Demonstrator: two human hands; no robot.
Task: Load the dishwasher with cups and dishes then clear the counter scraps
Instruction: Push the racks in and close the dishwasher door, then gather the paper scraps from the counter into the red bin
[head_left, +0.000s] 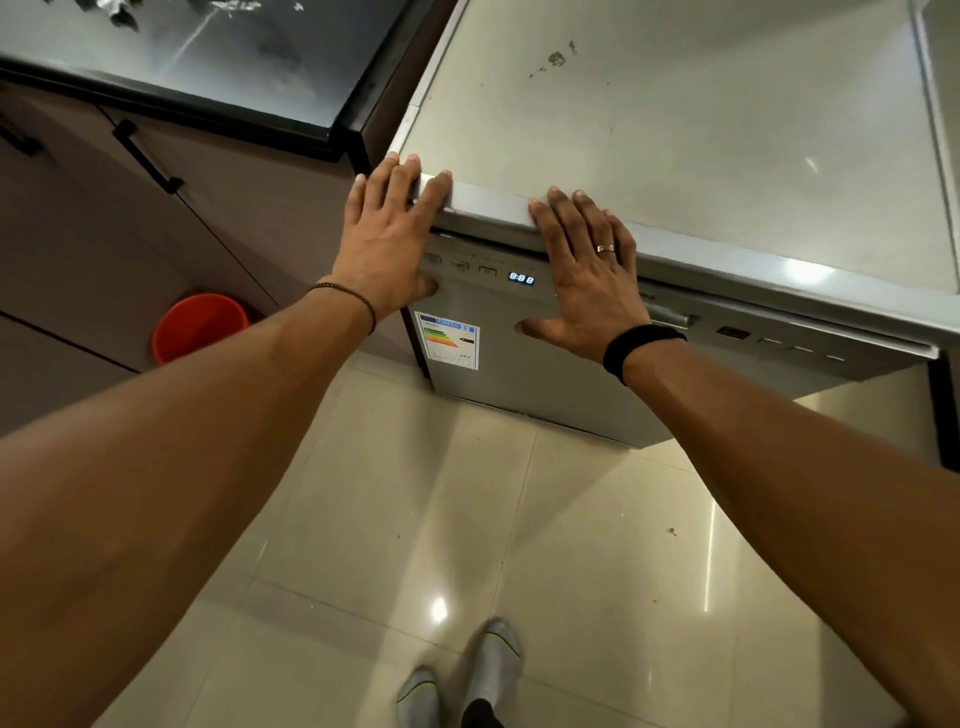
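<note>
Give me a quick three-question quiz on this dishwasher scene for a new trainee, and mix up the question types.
1. True or false: the door of the silver freestanding dishwasher is shut.
2. Multiple choice: what stands on the floor to the left of it? A) a round orange plastic bucket B) a blue crate C) a green stool
3. Short answer: both hands lie flat, fingers straight, at the dishwasher's top front edge. Is the gold ring on the left hand or the right hand?

Key: 1 true; 2 A; 3 right hand.
</note>
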